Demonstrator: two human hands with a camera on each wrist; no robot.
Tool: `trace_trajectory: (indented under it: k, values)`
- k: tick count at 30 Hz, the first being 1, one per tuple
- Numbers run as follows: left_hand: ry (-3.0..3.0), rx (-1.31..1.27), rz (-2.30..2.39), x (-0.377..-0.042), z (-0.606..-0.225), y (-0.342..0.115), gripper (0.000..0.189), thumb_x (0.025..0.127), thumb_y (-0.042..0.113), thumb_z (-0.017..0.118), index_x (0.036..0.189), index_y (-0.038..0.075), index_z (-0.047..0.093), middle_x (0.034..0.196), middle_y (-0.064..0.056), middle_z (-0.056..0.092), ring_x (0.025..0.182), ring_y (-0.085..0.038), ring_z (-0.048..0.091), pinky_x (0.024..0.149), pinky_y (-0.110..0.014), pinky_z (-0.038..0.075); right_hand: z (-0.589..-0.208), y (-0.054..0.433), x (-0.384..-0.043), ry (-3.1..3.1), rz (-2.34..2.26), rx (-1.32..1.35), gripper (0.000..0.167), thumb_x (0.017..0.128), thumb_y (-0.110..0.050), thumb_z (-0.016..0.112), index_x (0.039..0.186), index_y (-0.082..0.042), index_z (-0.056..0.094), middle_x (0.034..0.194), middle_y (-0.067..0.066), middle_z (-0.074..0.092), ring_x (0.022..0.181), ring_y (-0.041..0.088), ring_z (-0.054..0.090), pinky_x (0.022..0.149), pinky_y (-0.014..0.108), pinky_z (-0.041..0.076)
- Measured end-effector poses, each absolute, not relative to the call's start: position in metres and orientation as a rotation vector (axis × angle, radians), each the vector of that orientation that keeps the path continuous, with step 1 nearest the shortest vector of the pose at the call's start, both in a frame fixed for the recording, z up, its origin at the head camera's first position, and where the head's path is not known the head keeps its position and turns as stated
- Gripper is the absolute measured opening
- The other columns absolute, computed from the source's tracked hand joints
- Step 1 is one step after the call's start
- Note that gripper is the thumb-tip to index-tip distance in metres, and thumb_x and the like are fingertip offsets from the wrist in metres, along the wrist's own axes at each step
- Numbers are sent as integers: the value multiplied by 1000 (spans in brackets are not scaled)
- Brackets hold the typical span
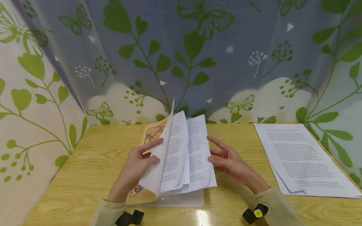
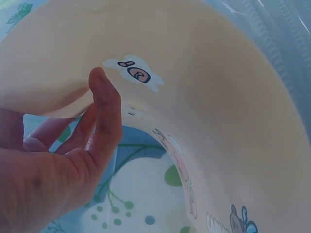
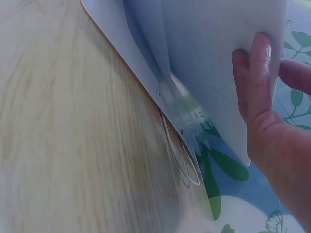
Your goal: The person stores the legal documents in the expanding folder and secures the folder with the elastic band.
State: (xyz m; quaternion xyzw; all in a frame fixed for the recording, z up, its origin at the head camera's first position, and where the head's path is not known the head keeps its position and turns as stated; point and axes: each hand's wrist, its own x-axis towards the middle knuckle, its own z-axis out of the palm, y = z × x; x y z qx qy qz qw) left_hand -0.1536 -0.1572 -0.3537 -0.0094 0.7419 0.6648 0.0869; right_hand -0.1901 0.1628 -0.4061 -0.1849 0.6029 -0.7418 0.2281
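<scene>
We see a peach-coloured folder with cartoon prints (image 1: 142, 195) lying on a yellow wood-grain table (image 1: 79, 169), in the middle and close to the person. At its left side a curled white flap (image 1: 154, 175) rises, and the left hand (image 1: 141, 164) holds it: we see the thumb and index finger set apart on the white face, while the left wrist view shows other fingers passing behind the bent peach cover. The right hand (image 1: 230, 161) pinches the right edge of some white printed sheets (image 1: 199, 150), its thumb and fingers on opposite faces with only paper between them. These sheets stand tilted between the two hands, above the folder's pale lower board (image 1: 195, 199). From the right wrist we make out clear plastic edges (image 3: 189, 114) fanned beside them and a thin white cord loop (image 3: 168, 141) at the folder's edge.

Well apart to the right, we find a stack of white printed paper (image 1: 302, 157), its lower left corner uneven. Behind the table hangs a blue-grey and white curtain with green leaves and butterflies (image 1: 169, 47). Beige sleeves (image 1: 108, 212) cover both forearms.
</scene>
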Motion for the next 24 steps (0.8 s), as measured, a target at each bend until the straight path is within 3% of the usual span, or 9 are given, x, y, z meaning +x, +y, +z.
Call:
trace_trajectory:
  k: [8, 14, 24]
  values:
    - [2221, -32, 1973, -154, -354, -157, 62, 89, -3, 60, 145, 22, 60, 129, -24, 65, 87, -22, 73, 67, -37, 63, -409, 155, -190, 1672, -2035, -514, 84, 98, -2, 63, 166, -14, 14, 145, 13, 59, 103, 17, 73, 78, 31, 63]
    - [2223, -39, 1968, -154, -354, -156, 61, 89, -3, 60, 144, 23, 61, 128, -24, 66, 86, -23, 73, 67, -38, 63, -411, 151, -190, 1669, -2028, -513, 86, 97, 0, 62, 166, -15, 13, 156, 27, 43, 102, 17, 73, 77, 31, 63]
    - [2229, -30, 1965, -153, -353, -155, 60, 90, -2, 60, 145, 21, 60, 127, -24, 65, 86, -23, 73, 68, -38, 64, -412, 144, -190, 1643, -2031, -522, 86, 98, 0, 62, 166, -15, 11, 159, 30, 38, 105, 17, 73, 78, 32, 63]
